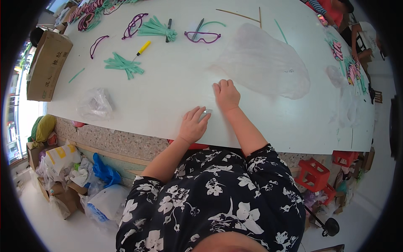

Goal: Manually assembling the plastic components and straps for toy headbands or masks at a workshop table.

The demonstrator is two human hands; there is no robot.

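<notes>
My left hand (194,127) rests near the table's front edge, its thumb and fingers around a small shiny, clear plastic piece (206,112). Farther forward and to the right, my right hand (228,97) is curled on the tabletop with fingers bent; whatever it may pinch is hidden. Just beyond it spreads a large translucent plastic bag (268,63), close to the fingertips. Purple eyeglass-shaped frames (202,38) lie farther off, beside a bundle of mint-green strips (155,28) with a dark pen-like tool (169,30) across it.
The white table (168,80) also carries a yellow-handled tool (144,47) by more green strips (122,65), a crumpled clear bag (95,103) and thin sticks (239,15). A cardboard box (48,67) stands left. Red stools (312,174) stand below right. Other people sit at far right.
</notes>
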